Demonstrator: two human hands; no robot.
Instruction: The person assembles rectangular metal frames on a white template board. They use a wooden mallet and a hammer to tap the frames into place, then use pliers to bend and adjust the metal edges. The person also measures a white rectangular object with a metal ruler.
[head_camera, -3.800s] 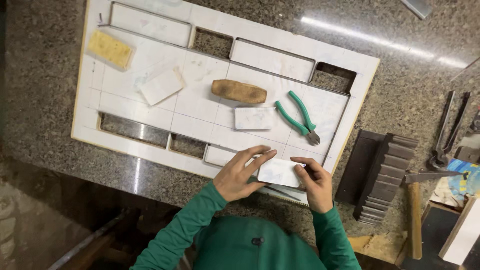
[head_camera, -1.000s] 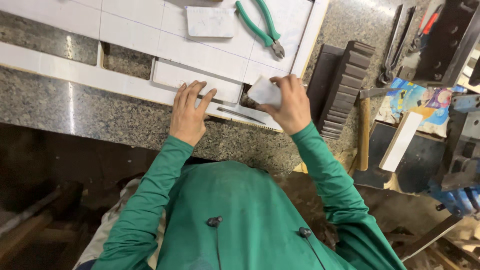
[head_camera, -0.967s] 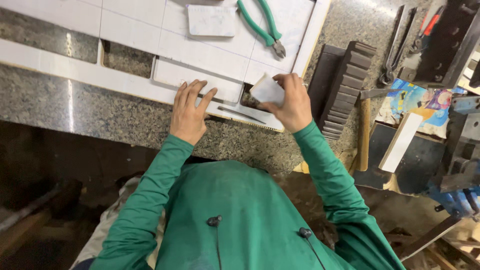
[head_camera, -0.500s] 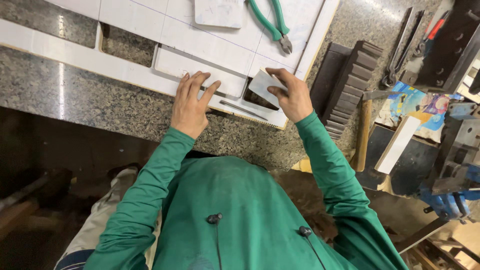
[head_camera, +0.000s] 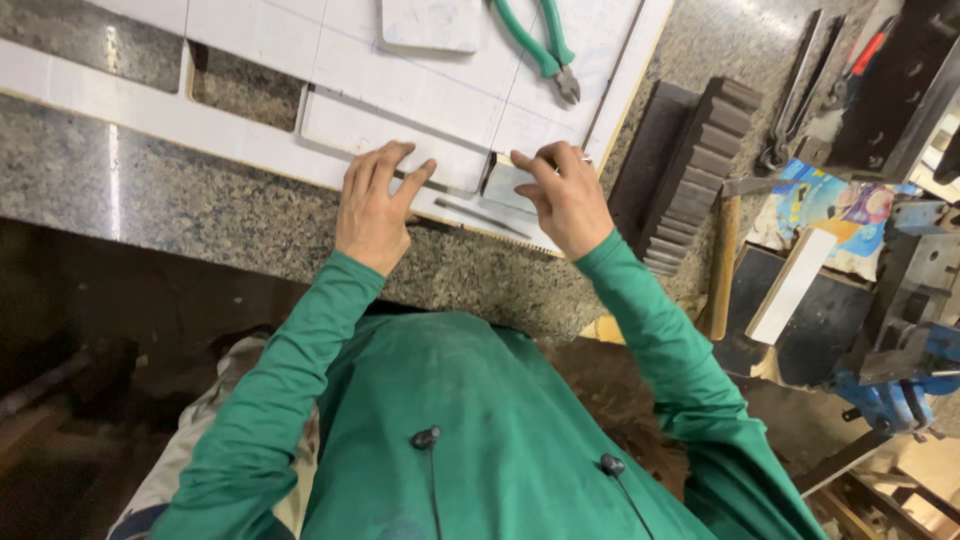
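Right, nearest the cam: green sleeves run up from approx 6 o'clock, both forearms angled inward toward the counter edge. Left hand (head_camera: 375, 205) lies palm-down, wrist bent back, fingers spread a little apart and flat on the white tile sheet (head_camera: 250, 40), tips resting along the near edge of a loose white rectangular piece (head_camera: 390, 135) seated in the sheet; it grips nothing. Right hand (head_camera: 565, 195) sits at approx 1 o'clock from the left, knuckles up, fingers curled together onto a small grey-white tile piece (head_camera: 505, 183), which is tilted at the sheet's near-right corner, just beside the left fingertips. How tight the pinch is I can't tell; thumb is hidden.

Sheet lies on a speckled granite counter (head_camera: 150, 200); a cut-out at approx 10 o'clock shows granite through it.

Further out, 12 o'clock: green-handled pliers (head_camera: 540, 45) on the sheet, jaws pointing near-right, w/ another loose white square piece (head_camera: 430, 20) just left of them.

At 2 o'clock, off the sheet: a dark stepped block stack (head_camera: 700, 170), then a wooden-handled hammer (head_camera: 722, 270), a white bar (head_camera: 790, 285) on a dark pad, and a crumpled blue-and-multicolour printed wrapper (head_camera: 830, 200). Dark metal tongs (head_camera: 795, 100) lie beyond.
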